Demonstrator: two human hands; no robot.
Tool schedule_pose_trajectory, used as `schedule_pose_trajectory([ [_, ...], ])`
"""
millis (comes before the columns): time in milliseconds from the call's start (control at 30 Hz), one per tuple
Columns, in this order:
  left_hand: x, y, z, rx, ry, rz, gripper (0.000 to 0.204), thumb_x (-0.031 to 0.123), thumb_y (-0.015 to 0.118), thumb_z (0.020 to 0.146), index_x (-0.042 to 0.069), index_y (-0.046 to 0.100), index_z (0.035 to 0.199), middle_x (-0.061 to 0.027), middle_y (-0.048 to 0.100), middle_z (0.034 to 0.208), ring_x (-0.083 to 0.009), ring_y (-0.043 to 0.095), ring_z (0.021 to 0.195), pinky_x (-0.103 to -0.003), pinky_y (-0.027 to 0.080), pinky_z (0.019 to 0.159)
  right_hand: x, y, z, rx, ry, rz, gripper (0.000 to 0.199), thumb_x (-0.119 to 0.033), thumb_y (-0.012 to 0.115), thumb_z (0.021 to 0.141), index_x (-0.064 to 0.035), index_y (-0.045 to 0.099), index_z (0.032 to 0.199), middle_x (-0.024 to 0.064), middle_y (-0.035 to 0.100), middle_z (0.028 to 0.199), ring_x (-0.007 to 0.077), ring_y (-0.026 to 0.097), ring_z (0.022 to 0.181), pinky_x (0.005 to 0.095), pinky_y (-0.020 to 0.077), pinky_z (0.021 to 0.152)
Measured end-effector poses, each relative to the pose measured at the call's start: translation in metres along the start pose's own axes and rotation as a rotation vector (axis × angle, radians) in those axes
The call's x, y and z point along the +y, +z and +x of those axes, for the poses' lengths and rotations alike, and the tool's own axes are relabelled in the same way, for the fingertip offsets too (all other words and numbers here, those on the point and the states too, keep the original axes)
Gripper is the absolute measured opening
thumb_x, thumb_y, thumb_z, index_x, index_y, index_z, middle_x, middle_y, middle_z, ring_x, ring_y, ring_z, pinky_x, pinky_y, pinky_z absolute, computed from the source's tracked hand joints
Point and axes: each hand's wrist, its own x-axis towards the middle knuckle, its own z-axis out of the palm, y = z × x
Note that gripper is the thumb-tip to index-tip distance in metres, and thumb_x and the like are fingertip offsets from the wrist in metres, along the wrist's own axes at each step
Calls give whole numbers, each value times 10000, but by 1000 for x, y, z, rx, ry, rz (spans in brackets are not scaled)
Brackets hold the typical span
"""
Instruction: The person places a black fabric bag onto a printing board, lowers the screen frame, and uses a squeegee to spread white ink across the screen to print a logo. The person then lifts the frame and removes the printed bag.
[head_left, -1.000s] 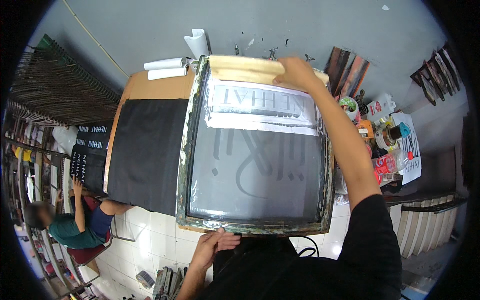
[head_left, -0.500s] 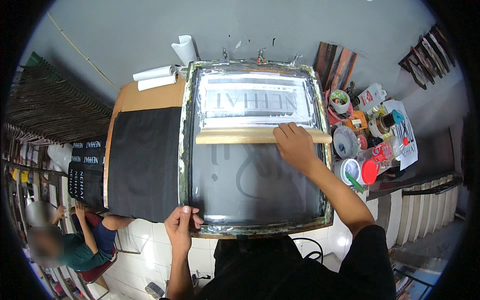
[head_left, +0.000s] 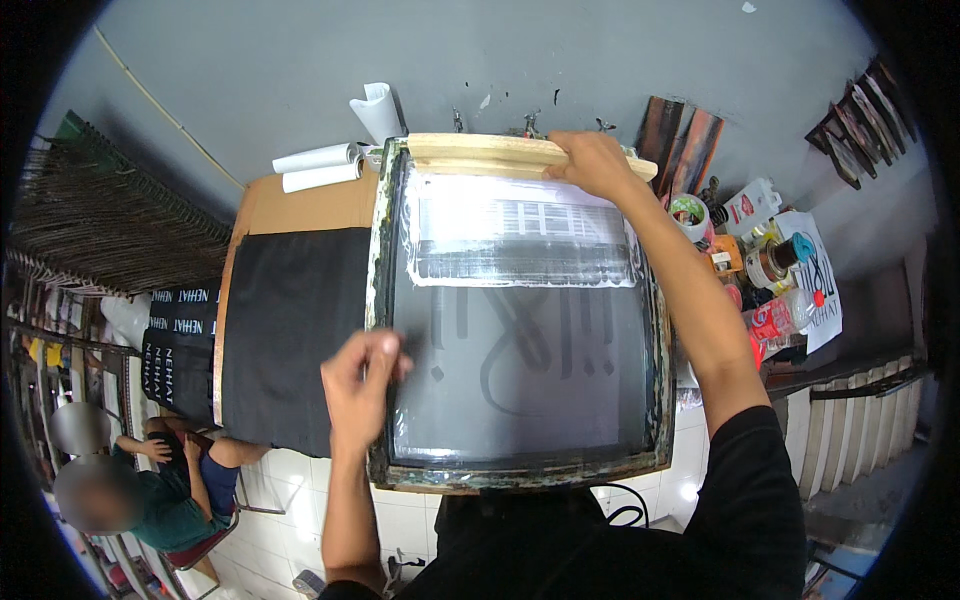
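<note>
My right hand (head_left: 598,165) is closed on the right part of a wooden squeegee (head_left: 480,152), which lies across the far end of a screen printing frame (head_left: 520,475). White ink (head_left: 525,190) covers the mesh just below the squeegee, thinning to grey streaks over a band of lettering. Nearer me the mesh (head_left: 560,430) is bare of ink and shows a large faint symbol design. My left hand (head_left: 362,385), a little blurred, hovers by the frame's left rim with its fingers curled and thumb up; nothing shows in it.
Black fabric (head_left: 290,330) lies on a board left of the frame, with paper rolls (head_left: 320,165) behind. Ink jars and bottles (head_left: 770,260) crowd the right side. Clamps (head_left: 530,122) stand at the far edge. A seated person (head_left: 170,500) is at lower left, beside printed black pieces (head_left: 180,340).
My right hand has pushed the squeegee away from me, from mid-screen to the far rim, spreading streaked ink over the lettering. My left hand has risen from the frame's near left corner along its left rim.
</note>
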Motion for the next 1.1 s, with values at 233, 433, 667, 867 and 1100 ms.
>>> schedule_pose_trajectory([
  [233,14,50,218,168,1013,760,385,225,736,908,27,668,1231,-146,747,1081,-314,688,1045,-395,537,877,17,11,12,-25,121,-97,582,-585,806,741,-44,737,945,191,726,824,386,711,827,484,545,745],
  [433,21,77,265,-261,350,868,440,343,811,805,26,742,1102,-196,748,920,-361,714,908,-460,533,824,12,16,-14,-16,209,-244,663,-718,764,699,-80,771,879,144,731,758,326,726,728,472,556,677],
  [667,4,65,229,-238,406,763,386,330,836,779,17,766,993,-201,739,873,-362,708,791,-446,534,769,-7,14,-44,24,187,-195,666,-715,777,679,-69,767,843,139,736,762,311,729,721,442,559,650],
  [867,2,56,178,-252,450,692,329,275,834,785,11,762,969,-185,736,876,-347,710,803,-435,541,744,-27,12,-90,37,139,-187,614,-668,797,689,-65,734,787,115,710,754,300,714,733,441,557,648],
  [1100,-27,42,101,-151,605,734,286,207,837,790,51,760,1017,-127,752,974,-321,713,886,-408,558,780,-54,31,-160,241,10,-172,355,-266,858,617,-98,652,853,46,615,816,259,651,796,413,514,657],
])
